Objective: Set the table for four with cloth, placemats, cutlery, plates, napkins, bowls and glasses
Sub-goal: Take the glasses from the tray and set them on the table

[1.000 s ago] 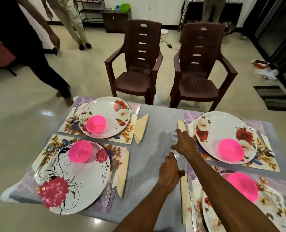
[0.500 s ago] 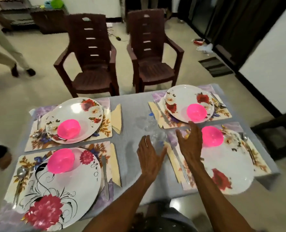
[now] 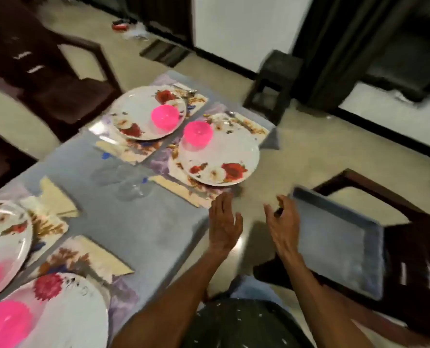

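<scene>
Four settings: four flowered plates lie on placemats over the grey cloth [image 3: 143,229], each with a pink bowl.
Far plate [image 3: 147,113]: beyond the left fingers, it carries a pink bowl [image 3: 164,118] with nothing seen inside.
Near plate [image 3: 219,156]: just beyond the left fingertips, it carries a second pink bowl [image 3: 197,136] at its far rim.
Left plates: one [image 3: 0,244] at the frame's left edge and one [image 3: 65,312] at the bottom left, each with a pink bowl partly cut off.
Glasses [image 3: 131,180]: two clear ones (blurred) stand close together on the cloth, to the left of and beyond the left fingers, between the settings.
Napkins: pale folded ones lie beside the placemats; one [image 3: 55,198] sits well left of the glasses.
Tray [image 3: 339,241]: grey, rectangular, nothing seen in it, resting tilted on a dark chair [image 3: 415,237] off the surface, just right of the right fingers.
Edge: the surface's near right edge runs under the left hand; bare floor [image 3: 322,151] lies beyond both hands.
Left hand [image 3: 224,227]: palm down, fingers straight and slightly spread, over the cloth's edge, holding nothing.
Right hand [image 3: 283,222]: off the surface, fingers loosely curled and apart, next to the tray's near corner; contact with it cannot be told.
</scene>
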